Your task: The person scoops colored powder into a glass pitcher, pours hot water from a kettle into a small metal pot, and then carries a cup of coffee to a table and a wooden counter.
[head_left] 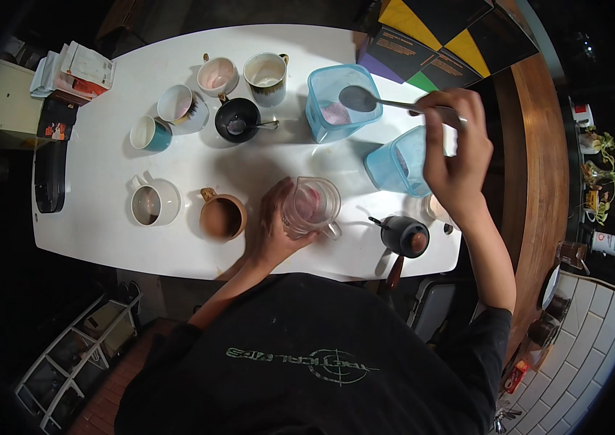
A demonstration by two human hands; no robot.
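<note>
My left hand (pixel 273 225) is wrapped round the side of a clear glass jug (pixel 316 190) at the front middle of the table; something pinkish shows inside it. In my raised right hand (pixel 459 148) is the handle of a metal spoon (pixel 359 98). The spoon's bowl is over a translucent blue plastic container (pixel 314 109), which holds some pink powder (pixel 335 113). Whether the spoon carries anything, I cannot tell. Below my right hand stands a second blue container (pixel 383 165), partly hidden by the hand.
Several cups and mugs stand on the left of the white table (pixel 111 235), among them a brown mug (pixel 222 217) and a black cup (pixel 237 119) with a small spoon. A dark pot with a wooden handle (pixel 404 236) sits front right. Patterned boxes (pixel 401 51) are at the back right.
</note>
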